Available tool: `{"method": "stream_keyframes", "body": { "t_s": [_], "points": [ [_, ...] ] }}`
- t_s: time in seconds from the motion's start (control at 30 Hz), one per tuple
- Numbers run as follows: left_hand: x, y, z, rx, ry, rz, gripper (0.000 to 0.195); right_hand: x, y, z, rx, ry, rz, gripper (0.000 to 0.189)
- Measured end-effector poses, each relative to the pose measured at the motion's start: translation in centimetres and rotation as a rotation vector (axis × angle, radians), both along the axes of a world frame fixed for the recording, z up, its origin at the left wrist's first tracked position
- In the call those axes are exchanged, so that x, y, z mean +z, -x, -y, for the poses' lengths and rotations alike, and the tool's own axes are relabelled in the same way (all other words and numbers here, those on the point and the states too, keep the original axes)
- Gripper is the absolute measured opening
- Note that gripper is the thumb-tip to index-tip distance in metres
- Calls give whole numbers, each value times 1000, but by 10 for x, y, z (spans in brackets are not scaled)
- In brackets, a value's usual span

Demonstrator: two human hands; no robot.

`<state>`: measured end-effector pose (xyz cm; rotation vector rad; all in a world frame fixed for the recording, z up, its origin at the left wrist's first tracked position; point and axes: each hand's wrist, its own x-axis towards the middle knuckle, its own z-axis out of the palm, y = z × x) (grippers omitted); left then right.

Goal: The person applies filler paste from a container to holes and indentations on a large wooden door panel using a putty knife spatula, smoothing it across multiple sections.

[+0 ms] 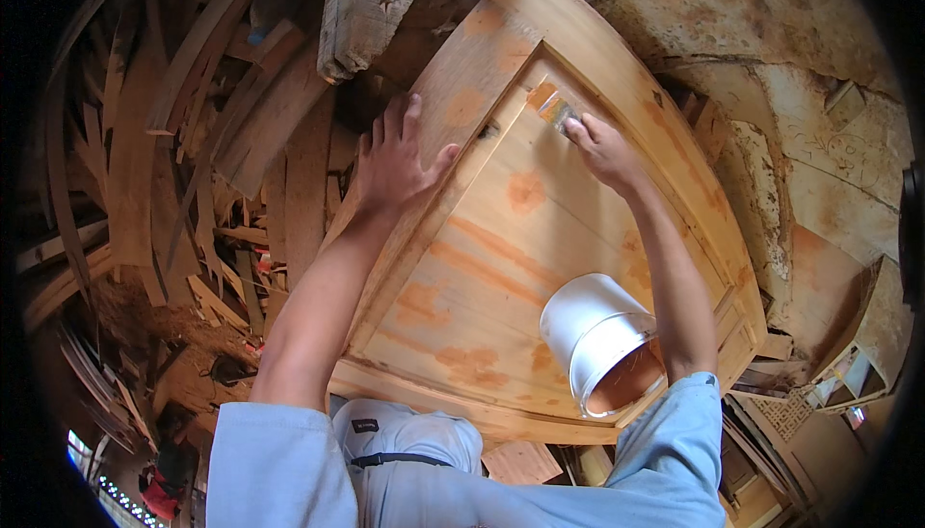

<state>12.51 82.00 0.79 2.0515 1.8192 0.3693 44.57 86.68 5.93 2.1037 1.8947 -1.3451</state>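
A wooden panel door [506, 239] lies before me, marked with several orange-brown patches and streaks. My right hand [603, 148] grips a putty knife [559, 110], its blade against the orange filler [542, 94] near the far corner of the recessed panel. My left hand [397, 152] rests on the door's left frame rail with the fingers apart and nothing in it. A white plastic bucket [592, 318] stands on the panel near my right forearm, looking tilted in this view, with orange-brown material on its inside. A dark knot or hole [489, 129] shows at the panel's left edge.
Wood offcuts and boards [130, 167] are heaped on the left. A rough timber beam [372, 11] juts in at the top, close to the door. Worn, stained sheets [831, 130] lie to the right, beside a wooden box-like frame [860, 354]. Someone in red [159, 492] is at lower left.
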Motion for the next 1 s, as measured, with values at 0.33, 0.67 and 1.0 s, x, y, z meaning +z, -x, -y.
{"method": "stream_keyframes", "body": {
  "t_s": [0.33,0.67,1.0],
  "points": [
    [9,2,1,5,131,11,84,9,32,-13,18,-95,374,57],
    [-2,0,3,2,70,-4,85,6,31,-17,19,-110,356,56],
    [2,2,1,-3,113,34,85,19,10,-20,37,1,350,57]
  ]
}}
